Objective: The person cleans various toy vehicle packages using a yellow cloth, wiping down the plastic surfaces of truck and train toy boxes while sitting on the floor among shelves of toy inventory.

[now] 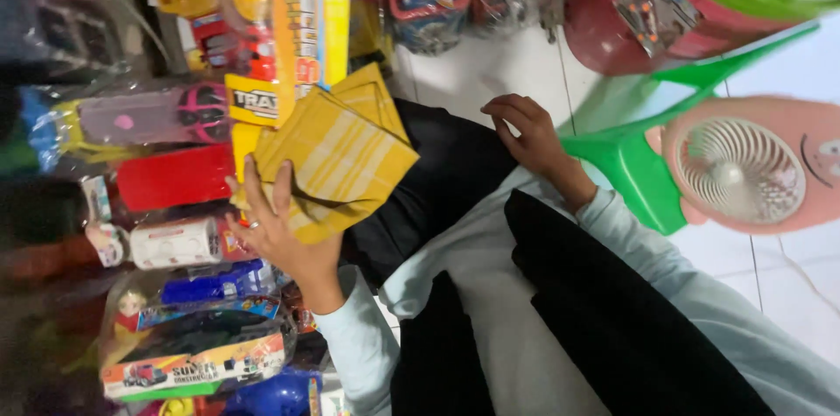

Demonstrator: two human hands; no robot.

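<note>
Below me, my left hand (pixel 271 232) grips a stack of yellow cloths (pixel 337 158).
My right hand (pixel 525 132) rests loosely curled, holding nothing, on dark fabric (pixel 446 175).

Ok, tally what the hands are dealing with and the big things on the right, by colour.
Yellow: 2 - card stack under the left hand, tall box
Green: 1 - stool by the right hand
Pink: 1 - fan
Total: 4

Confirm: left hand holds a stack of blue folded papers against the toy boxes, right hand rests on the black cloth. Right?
Not quite. In the head view the folded papers are yellow, not blue. The rest stands: the left hand holds them by the toy boxes, and the right hand rests on the black cloth.
</note>
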